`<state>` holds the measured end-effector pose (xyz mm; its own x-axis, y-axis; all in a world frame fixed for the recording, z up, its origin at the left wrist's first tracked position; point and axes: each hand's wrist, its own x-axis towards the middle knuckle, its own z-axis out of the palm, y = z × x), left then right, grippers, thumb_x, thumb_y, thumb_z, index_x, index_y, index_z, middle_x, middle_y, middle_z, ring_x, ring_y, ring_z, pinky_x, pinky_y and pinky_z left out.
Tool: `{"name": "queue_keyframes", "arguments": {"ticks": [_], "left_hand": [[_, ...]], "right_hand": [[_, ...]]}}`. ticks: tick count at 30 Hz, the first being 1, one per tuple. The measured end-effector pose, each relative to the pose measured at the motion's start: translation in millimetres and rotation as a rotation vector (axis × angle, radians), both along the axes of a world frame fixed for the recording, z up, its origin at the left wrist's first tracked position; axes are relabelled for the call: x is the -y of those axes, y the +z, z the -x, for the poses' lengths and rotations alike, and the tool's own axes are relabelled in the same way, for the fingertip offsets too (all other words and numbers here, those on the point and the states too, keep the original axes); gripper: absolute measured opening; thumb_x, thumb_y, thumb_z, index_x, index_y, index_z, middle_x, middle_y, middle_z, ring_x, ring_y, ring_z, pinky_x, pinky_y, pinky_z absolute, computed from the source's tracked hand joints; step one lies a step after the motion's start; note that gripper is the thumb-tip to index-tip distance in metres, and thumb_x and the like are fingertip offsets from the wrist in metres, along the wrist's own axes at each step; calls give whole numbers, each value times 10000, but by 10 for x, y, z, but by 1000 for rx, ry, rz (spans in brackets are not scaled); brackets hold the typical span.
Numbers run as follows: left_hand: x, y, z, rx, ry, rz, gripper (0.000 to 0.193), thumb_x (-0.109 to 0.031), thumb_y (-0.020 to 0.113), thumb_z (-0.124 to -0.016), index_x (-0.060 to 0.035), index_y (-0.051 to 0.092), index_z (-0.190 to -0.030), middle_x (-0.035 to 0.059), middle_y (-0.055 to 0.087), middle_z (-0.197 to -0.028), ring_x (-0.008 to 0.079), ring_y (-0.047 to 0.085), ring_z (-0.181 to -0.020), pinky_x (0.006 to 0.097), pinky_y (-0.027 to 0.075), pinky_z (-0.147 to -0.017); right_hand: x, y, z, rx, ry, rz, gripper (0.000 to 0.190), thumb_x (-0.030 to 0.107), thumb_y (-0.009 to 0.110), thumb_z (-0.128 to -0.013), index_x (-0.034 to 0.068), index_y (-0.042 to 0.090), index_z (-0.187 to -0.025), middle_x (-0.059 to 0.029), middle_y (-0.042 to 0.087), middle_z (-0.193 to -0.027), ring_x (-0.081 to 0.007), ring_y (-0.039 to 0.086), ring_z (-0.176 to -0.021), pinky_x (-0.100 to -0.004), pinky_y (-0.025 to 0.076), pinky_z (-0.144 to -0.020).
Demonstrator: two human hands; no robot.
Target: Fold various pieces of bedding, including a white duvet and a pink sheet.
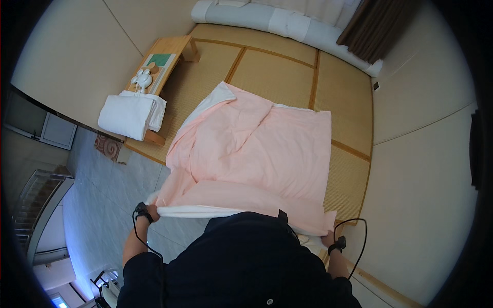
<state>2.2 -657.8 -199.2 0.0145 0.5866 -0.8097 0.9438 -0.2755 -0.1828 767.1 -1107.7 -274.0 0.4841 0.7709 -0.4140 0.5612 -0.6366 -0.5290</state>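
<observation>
A pink bedding cover [246, 150] with a white underside lies spread and creased over the tatami mats, its near edge raised close to my body. At its near left corner my left hand [153, 213] grips the edge, where a white strip shows. My right hand [328, 239] holds the near right corner, its fingers partly hidden by the cloth. The far left corner of the cover is folded over, with the white side showing. Each wrist bears a dark strapped device with a black cable.
A low wooden table [169, 44] at the left carries a white teapot [144, 79], cups and folded white bedding [127, 115]. Rolled white bedding [269, 21] lies along the far side under a brown curtain [379, 30]. Tiled floor [111, 192] is at the left, a wall [416, 173] at the right.
</observation>
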Motion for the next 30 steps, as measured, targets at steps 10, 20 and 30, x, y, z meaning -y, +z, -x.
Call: {"name": "queue_keyframes", "arguments": {"ticks": [10,20,30], "left_hand": [[-1371,-644,-631,-8,-80,-116,430,-347,673,-716,-66,692,-1041,189,650,-1131,333,618,-1078,431,483,-933],[-3796,2041,-4486,887,-81,-1144,770,-206,735,-695,-103,403,-1382,236,470,-1313,416,453,-1204,471,352,-1052],[-1794,-696,-3145,928,-328,-529,544,-332,691,-779,-15,532,-1193,207,556,-1147,379,509,-1083,495,395,-938]], "right_hand": [[-1209,209,-859,161,246,497,337,280,608,-785,75,681,-1043,-180,690,-997,-366,642,-969,-449,490,-850],[-4981,1937,-2602,639,-337,-413,677,159,685,-755,-2,410,-1353,-234,556,-1244,-369,542,-1136,-442,419,-973],[-3112,-587,72,792,412,-65,678,306,648,-815,-84,412,-1318,-293,477,-1259,-441,427,-1193,-516,337,-1035]]}}
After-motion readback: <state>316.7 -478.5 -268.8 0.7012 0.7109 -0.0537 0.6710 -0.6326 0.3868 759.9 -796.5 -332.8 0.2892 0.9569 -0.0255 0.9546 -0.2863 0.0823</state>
